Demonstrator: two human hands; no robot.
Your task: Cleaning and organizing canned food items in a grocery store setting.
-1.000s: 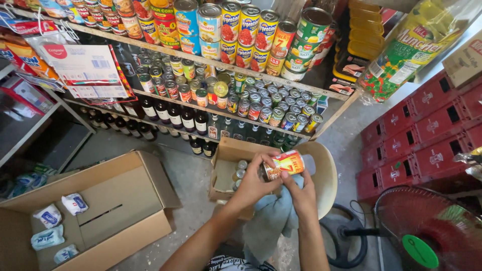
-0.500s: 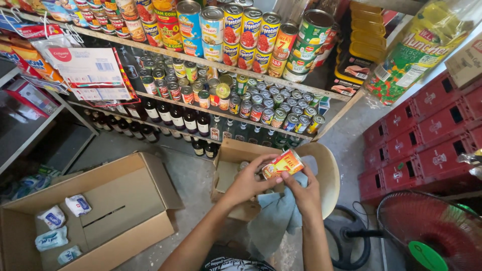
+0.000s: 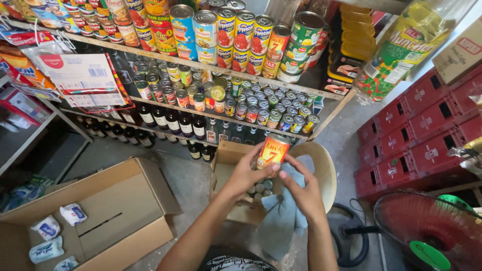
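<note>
here both hands held one orange can (image 3: pixel 272 150) above the small box (image 3: pixel 236 160): left hand (image 3: pixel 246 173) clamped on it, right hand (image 3: pixel 301 193) pinching its base, blue cloth (image 3: pixel 283 221) beneath; wiping looked underway, needing a steady turn.

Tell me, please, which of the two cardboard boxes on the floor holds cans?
The small cardboard box beneath the hands, can tops visible inside; the large box at left holds white packets.

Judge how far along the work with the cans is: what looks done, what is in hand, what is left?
Done: many cans already stand in rows on the shelf. In hand: the left hand and right hand hold one orange-labelled can upright, a bluish cloth beneath the right hand. Left: more cans lie in the small open box on the chair.
</note>
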